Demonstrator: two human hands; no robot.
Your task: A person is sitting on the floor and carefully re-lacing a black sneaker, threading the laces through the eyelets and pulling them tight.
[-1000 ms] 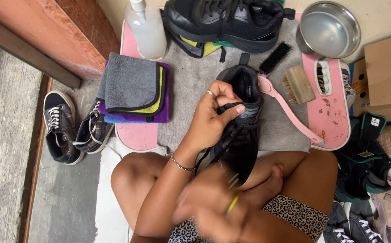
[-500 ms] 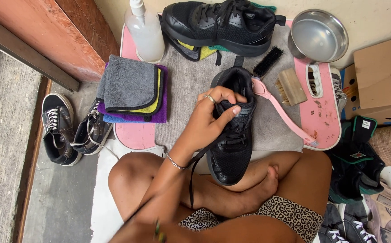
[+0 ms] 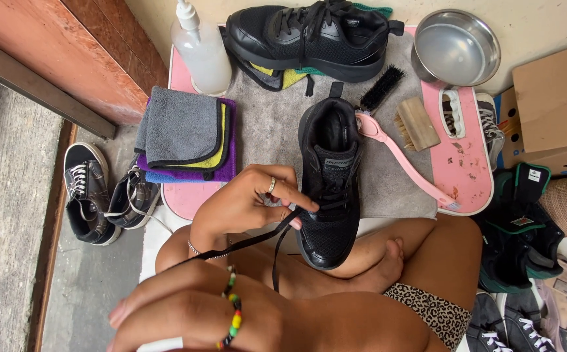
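Note:
A black sneaker (image 3: 330,189) rests on my crossed legs, toe toward me and its heel on a grey mat (image 3: 264,130). My left hand (image 3: 247,205), with a ring, pinches the black shoelace (image 3: 251,240) at the shoe's eyelets. My right hand (image 3: 179,313), with a beaded bracelet, is close under the camera, closed on the lace's far end. The lace runs taut from the shoe to it. A second strand hangs loose between my legs.
A second black sneaker (image 3: 313,36), spray bottle (image 3: 202,49), folded cloths (image 3: 185,133), black brush (image 3: 381,88), wooden brush (image 3: 417,122), pink-handled brush (image 3: 401,160) and steel bowl (image 3: 456,45) lie on the pink board (image 3: 469,169). Dark sneakers (image 3: 91,192) sit left. Cardboard box (image 3: 557,104) and more shoes lie right.
The shoe has come down from a raised tilt to rest on my legs. My right hand has moved into view low and left, drawing the lace out taut.

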